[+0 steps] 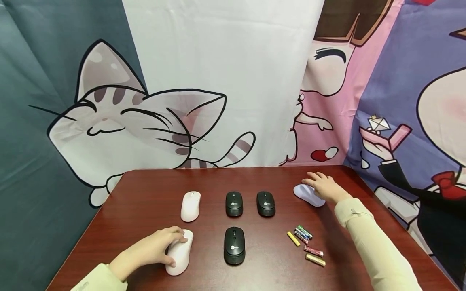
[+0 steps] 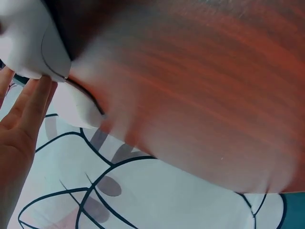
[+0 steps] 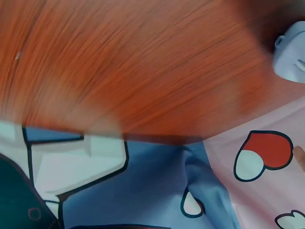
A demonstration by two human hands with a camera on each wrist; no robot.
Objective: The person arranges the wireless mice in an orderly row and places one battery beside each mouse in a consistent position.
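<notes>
My left hand [image 1: 158, 246] grips a white computer mouse [image 1: 183, 256] at the front left, thumb on its near left side and fingers over its far end. In the left wrist view, the fingers [image 2: 35, 102] lie along the edge of this white mouse. At the back right, my right hand [image 1: 325, 188] is above a pale lavender mouse [image 1: 308, 196], fingers extended and partly covering it. The lavender mouse [image 3: 291, 55] shows at the right edge of the right wrist view, apart from the one visible fingertip [image 3: 299, 156].
Another white mouse [image 1: 191, 206] lies beyond the left hand. Black mice [image 1: 234, 204], [image 1: 266, 204] stand mid-table, with a third black mouse [image 1: 234, 245] nearer. Several small batteries [image 1: 303, 233] lie right of centre. The brown table [image 1: 145, 194] ends against a printed cloth [image 1: 225, 48].
</notes>
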